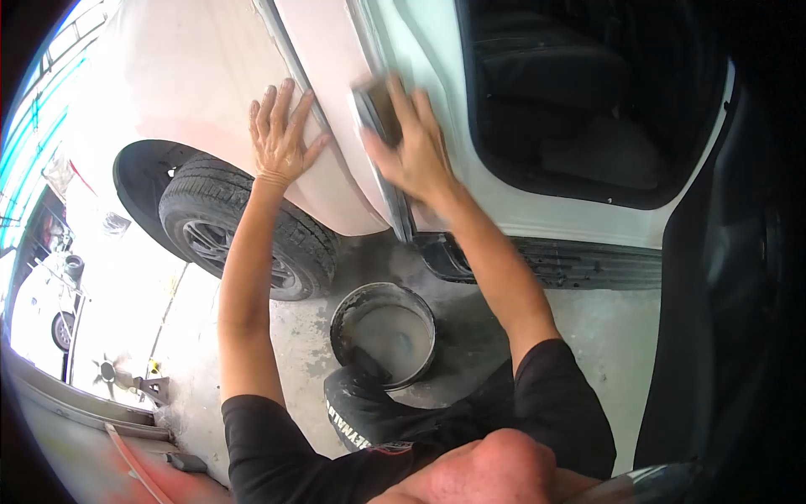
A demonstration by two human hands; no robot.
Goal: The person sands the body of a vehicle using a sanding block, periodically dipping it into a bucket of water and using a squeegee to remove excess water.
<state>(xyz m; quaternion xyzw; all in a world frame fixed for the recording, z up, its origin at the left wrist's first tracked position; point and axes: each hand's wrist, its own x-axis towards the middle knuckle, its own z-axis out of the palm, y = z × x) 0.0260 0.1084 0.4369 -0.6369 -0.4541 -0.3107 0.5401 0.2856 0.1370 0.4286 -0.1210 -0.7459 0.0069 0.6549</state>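
Observation:
My left hand (pixel 281 133) lies flat with fingers spread on the white car body panel (pixel 193 76), just above the rear wheel arch. My right hand (pixel 413 143) presses a dark sanding block (pixel 378 105) against the edge of the panel beside the open door frame; it looks motion-blurred. The block sits under my fingers, partly hidden by them.
A black tyre (pixel 243 223) sits below the left hand. A round metal bucket (pixel 384 333) with grey water stands on the concrete floor between my arms. The open door shows a dark cabin (pixel 579 92) and a black side step (pixel 571 262). The open car door (pixel 730 277) is at right.

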